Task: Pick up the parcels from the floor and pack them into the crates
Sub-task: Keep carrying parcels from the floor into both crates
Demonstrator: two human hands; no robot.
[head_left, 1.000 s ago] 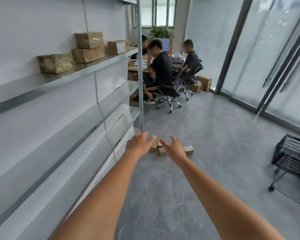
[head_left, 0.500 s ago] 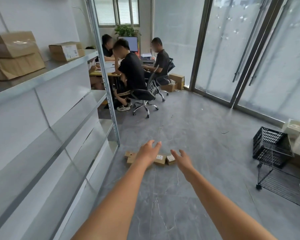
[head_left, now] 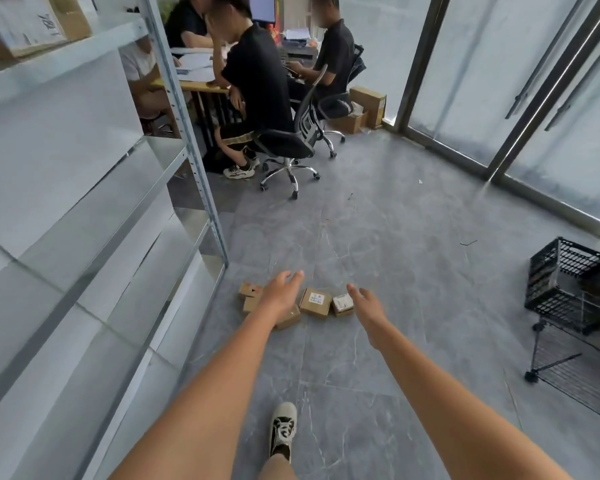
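Both hands (head_left: 326,299) hover open above floor parcels (head_left: 315,302); black crate (head_left: 565,282) apart

Both arms are stretched forward over the grey floor (head_left: 378,237). The left hand (head_left: 280,292) and right hand (head_left: 367,306) are held with fingers spread, nothing gripped; small cardboard parcels (head_left: 315,302) are seen between and beneath them. A black crate (head_left: 565,282) stands well right of the right hand.

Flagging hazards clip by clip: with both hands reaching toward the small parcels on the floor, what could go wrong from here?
1. The small brown cardboard parcels lie packed together; the open left hand and right hand may fumble several.
2. The black wire crate stands far right, so carried parcels could drop.
3. The metal shelf upright stands close on the left.
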